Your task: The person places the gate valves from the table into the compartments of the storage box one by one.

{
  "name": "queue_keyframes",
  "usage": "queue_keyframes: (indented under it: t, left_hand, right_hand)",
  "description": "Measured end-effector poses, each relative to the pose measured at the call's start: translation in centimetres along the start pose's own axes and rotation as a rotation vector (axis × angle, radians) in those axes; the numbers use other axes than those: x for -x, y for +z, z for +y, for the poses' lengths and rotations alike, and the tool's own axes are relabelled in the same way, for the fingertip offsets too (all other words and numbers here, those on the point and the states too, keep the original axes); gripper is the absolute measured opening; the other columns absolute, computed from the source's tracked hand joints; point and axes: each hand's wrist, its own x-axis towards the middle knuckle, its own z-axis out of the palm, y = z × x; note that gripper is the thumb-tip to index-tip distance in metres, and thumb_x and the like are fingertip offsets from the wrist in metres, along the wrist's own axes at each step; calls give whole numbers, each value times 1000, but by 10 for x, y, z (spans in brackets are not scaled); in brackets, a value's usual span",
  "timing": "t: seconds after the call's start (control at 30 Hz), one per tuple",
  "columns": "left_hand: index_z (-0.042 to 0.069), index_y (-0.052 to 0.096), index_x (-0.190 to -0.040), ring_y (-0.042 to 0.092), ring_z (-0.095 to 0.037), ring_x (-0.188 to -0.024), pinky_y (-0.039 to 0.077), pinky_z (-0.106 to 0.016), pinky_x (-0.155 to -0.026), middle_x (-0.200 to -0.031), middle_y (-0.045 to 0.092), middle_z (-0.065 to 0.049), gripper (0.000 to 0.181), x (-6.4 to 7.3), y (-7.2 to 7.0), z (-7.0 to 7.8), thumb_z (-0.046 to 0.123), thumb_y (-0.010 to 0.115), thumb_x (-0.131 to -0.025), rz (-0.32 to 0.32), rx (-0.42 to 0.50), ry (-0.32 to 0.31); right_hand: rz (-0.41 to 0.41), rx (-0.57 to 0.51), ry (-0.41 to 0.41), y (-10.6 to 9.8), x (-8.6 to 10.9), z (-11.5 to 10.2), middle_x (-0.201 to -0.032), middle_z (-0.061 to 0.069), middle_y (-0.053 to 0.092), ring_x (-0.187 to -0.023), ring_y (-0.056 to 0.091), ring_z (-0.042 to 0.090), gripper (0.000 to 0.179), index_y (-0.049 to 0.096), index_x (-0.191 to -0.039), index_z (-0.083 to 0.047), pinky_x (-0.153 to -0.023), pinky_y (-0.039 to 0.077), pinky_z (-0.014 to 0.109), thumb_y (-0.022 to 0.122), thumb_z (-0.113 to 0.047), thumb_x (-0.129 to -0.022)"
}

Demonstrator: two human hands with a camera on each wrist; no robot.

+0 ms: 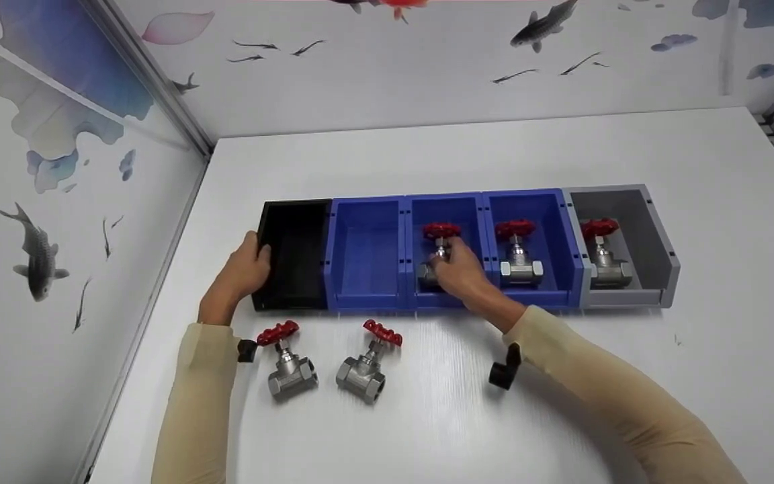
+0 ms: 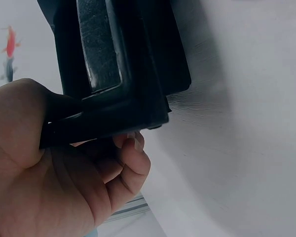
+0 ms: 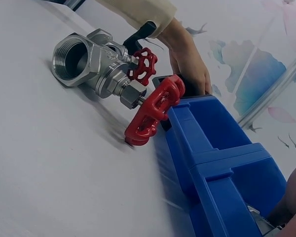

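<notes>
A row of joined bins lies across the table. My left hand [image 1: 244, 267] grips the side wall of the black bin [image 1: 293, 296] at the row's left end; in the left wrist view the thumb is over the wall and the fingers curl beneath. In the third bin, a blue one [image 1: 445, 205], my right hand [image 1: 462, 270] holds a steel valve with a red handwheel [image 1: 441, 230] by its stem. The right wrist view shows only an edge of that hand. Two similar valves, a left one [image 1: 291, 370] and a right one [image 1: 365, 371], lie on the table in front.
A second blue bin [image 1: 367, 225] is beside the black one. Another blue bin [image 1: 565, 255] and a grey bin [image 1: 656, 255] each contain a red-wheeled valve. Printed wall panels [image 1: 387, 81] stand behind and to the left of the white table [image 1: 427, 417].
</notes>
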Motion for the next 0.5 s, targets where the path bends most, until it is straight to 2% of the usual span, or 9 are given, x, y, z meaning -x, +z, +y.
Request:
queue_keyframes:
  t: [0.2,0.4,0.5]
  left_hand:
    - [-6,36,-130,54,-35,-99,44,-50,-88,-115,52,-27,34,0,0,1,19,27,-108,-8,-1,-9]
    - [-7,35,-128,52,-35,-100,43,-51,-90,-115,51,-27,33,-1,0,-1,18,27,-108,-6,0,1]
    - [-7,35,-127,51,-35,-100,42,-52,-91,-114,50,-27,32,-1,0,-1,18,27,-108,-6,8,3]
  right_hand:
    - [22,31,-29,0,1,0,-130,21,52,-117,49,29,44,39,-139,5,-101,42,45,50,-11,-100]
    - [-13,2,5,-1,-1,-1,-139,23,48,-127,47,33,53,31,-147,4,-108,39,46,51,-12,-101]
    - [-26,10,22,-2,-1,-1,-147,25,41,-135,41,36,59,25,-151,4,-112,34,47,51,-13,-102]
